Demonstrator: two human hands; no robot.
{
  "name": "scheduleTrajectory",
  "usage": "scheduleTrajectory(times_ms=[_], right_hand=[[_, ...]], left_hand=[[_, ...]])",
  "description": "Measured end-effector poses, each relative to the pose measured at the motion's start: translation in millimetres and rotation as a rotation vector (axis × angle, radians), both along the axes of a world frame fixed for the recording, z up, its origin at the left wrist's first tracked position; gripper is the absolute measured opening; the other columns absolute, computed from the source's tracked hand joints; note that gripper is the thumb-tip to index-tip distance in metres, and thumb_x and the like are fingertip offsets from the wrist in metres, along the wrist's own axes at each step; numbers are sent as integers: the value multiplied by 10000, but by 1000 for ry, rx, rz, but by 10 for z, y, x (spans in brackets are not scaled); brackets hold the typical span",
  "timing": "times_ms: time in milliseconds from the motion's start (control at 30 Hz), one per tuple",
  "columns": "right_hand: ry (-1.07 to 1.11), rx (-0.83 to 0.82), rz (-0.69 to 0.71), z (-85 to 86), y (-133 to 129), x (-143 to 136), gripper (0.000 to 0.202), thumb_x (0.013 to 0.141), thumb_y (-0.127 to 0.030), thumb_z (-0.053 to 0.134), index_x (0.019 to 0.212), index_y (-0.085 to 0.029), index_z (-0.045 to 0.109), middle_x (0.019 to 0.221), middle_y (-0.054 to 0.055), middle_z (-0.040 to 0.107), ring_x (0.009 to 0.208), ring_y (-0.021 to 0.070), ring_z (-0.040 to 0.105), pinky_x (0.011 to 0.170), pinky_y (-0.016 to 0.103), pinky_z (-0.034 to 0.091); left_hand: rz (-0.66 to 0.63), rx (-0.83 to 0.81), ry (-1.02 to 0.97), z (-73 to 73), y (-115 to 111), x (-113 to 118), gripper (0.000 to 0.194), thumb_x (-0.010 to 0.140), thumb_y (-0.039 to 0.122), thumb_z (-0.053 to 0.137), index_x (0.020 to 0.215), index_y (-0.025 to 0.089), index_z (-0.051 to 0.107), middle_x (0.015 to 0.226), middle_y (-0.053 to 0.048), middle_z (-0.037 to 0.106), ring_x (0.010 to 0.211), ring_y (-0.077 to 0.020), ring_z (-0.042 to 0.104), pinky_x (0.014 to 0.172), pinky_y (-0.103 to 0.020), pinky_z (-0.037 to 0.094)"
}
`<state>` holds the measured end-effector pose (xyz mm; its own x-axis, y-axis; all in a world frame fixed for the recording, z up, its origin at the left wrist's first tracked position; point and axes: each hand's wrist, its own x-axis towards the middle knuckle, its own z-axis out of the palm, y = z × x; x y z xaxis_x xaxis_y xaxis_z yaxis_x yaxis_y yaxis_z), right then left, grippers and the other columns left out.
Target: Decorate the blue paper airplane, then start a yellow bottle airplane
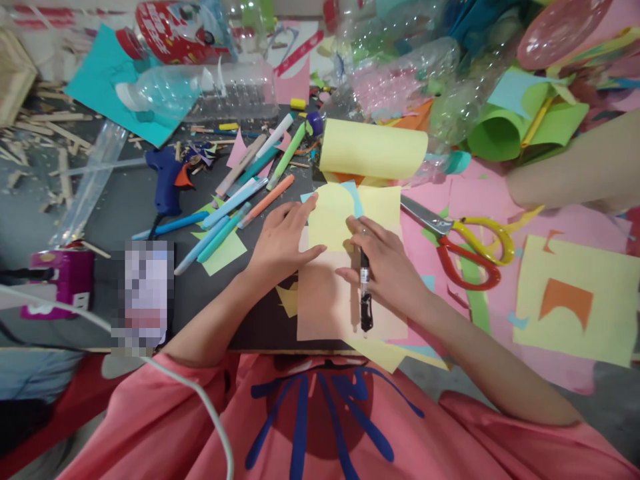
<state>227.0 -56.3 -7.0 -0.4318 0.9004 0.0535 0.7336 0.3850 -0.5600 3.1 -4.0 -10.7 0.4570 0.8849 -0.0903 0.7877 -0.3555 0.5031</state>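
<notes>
My left hand (285,240) lies with its fingers spread along the left edge of a pale yellow sheet (330,220). That sheet rests over a peach sheet (327,300), and bits of light blue paper (357,195) show around its upper part. On the right side of the sheets, my right hand (387,257) has a black pen (367,293) tucked between its fingers, the pen's dark end pointing toward my body. Its fingertips touch the yellow sheet. Close by on the right lie scissors (443,230) with red and yellow handles, blades apart.
A rolled yellow paper (373,147) lies just beyond the sheets. Several markers (235,200), a blue glue gun (165,180) and a phone (147,293) are at left. Plastic bottles (220,90) line the back. Another person's arm (575,163) reaches in from the right.
</notes>
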Motion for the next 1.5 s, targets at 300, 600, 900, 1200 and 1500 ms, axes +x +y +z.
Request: scheduleTrajectory(times_ms=[300,600,900,1200,1500], right_hand=[[-166,62,126,-15,172,1,224,985,-403,557,1087,-205,571,1528,200,528,1459,341,452,1015,504,448],[-78,269,186,-84,141,54,156,1038,-272,458,1123,-226,580,1387,119,677,1350,232,582,1061,428,444],[-103,235,195,-96,164,32,147,1038,-265,458,1052,-209,593,1421,115,651,1380,260,559,1154,491,421],[-97,192,212,-89,166,43,141,1031,-272,479,1076,-216,601,1454,109,625,1407,270,530,1165,520,414],[245,144,128,-130,170,108,256,1002,-411,532,1176,-236,600,1396,126,664,1320,299,611,1074,531,511]], left_hand=[[-8,51,27,54,2,-51,824,851,451,685,1555,177,354,1397,-143,604,1324,-358,492,1150,-491,348],[-99,-14,149,121,56,-114,658,916,492,608,1497,205,494,1463,-144,517,1367,-366,432,1189,-519,323],[-66,11,137,94,81,-162,652,899,519,634,1493,284,499,1562,-119,431,1448,-391,375,1208,-569,293],[-112,58,96,28,107,-210,683,901,555,634,1492,242,493,1613,-103,417,1489,-364,356,1237,-515,274],[-98,37,93,50,112,-195,661,902,544,626,1488,268,497,1606,-75,430,1487,-347,366,1237,-497,281]])
